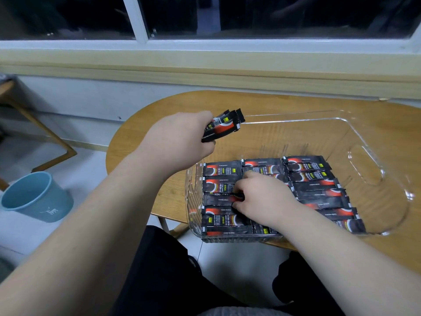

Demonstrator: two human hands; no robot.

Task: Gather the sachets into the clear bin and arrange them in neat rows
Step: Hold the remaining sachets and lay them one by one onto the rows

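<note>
Left hand (180, 142) grips a bundle of black-red foil sachets (224, 125) above clear plastic bin (387, 179); right hand (264, 199) fingers (239, 204) pinch a rowed sachet (218, 199) inside.

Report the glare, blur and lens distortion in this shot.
Head view: wide-angle bend bows the white window frame and pale wooden sill; glints of glare sit on the clear plastic bin; print on the black-and-red foil sachets in the left hand is softly blurred; the panes are dark.
</note>
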